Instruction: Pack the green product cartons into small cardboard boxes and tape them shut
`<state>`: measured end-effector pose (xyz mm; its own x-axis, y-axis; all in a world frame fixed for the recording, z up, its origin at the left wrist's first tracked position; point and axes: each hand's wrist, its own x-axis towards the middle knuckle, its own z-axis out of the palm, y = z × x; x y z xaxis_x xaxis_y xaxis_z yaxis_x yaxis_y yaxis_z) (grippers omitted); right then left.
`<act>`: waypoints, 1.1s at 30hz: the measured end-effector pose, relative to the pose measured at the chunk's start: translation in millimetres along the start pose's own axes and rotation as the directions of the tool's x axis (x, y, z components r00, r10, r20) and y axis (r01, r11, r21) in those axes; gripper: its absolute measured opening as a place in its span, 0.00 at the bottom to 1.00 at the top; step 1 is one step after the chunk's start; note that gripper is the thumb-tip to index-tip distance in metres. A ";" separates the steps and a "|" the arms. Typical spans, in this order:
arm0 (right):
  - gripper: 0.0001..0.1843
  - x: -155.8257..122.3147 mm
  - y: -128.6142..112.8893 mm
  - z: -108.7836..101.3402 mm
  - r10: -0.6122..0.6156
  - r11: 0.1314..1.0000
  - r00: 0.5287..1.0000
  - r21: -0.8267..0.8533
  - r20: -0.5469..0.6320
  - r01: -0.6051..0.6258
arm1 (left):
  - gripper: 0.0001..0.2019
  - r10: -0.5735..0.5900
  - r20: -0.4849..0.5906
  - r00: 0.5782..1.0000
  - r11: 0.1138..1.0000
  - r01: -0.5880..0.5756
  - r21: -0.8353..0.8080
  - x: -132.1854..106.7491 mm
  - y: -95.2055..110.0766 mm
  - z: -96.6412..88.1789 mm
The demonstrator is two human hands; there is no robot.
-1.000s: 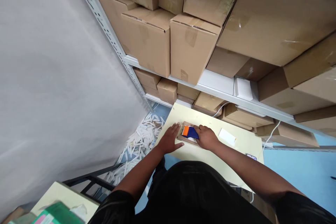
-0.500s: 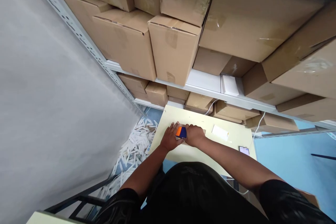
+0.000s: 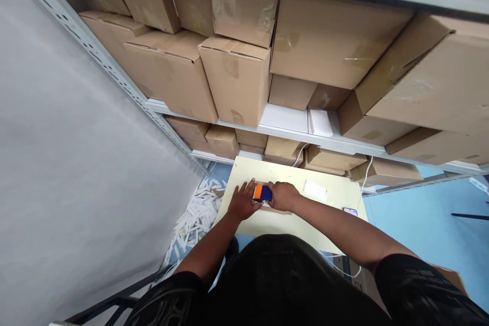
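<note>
A small cardboard box [image 3: 280, 211] lies flat on the pale yellow table, mostly covered by my hands. My right hand [image 3: 283, 196] is closed around a blue and orange tape dispenser [image 3: 263, 193], which sits over the box's left end. My left hand [image 3: 242, 202] rests at that same end with its fingers spread, beside the dispenser's orange edge. Whether the dispenser touches the cardboard I cannot tell.
The pale table [image 3: 263, 224] also bears a white card or packet [image 3: 315, 189] and a phone [image 3: 350, 211] to the right. Shelves behind hold large cardboard boxes [image 3: 235, 81]. White strips [image 3: 196, 209] are heaped on the floor at left, near a grey wall [image 3: 76, 163].
My view has shifted slightly. The dispenser sits at a different tilt in my right hand, and more of the cardboard box's near edge shows. My left hand stays at the box's left end.
</note>
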<state>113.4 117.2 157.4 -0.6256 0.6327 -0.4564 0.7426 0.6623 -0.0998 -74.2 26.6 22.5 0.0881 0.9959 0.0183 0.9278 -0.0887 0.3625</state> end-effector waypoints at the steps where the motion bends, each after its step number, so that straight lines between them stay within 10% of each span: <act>1: 0.29 -2.6 2.4 0.1 0.000 1.000 1.000 0.003 0.005 0.000 | 0.44 0.004 0.001 1.000 1.000 -0.004 -0.002 0.1 1.1 -0.9; 17: 0.31 -15.5 22.0 5.8 -0.022 1.000 0.999 0.005 0.039 0.022 | 0.45 -0.002 0.033 0.999 1.000 0.003 -0.021 -0.5 10.0 -3.5; 33: 0.29 -98.2 145.6 28.3 0.093 0.995 0.996 -0.045 0.014 -0.092 | 0.44 -0.005 0.025 1.000 1.000 0.005 0.015 2.3 8.3 -0.1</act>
<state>289.7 140.2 162.6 -0.5507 0.6859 -0.4757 0.7856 0.6184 -0.0178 -66.4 28.2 25.6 0.0921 0.9957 -0.0069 0.9335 -0.0839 0.3487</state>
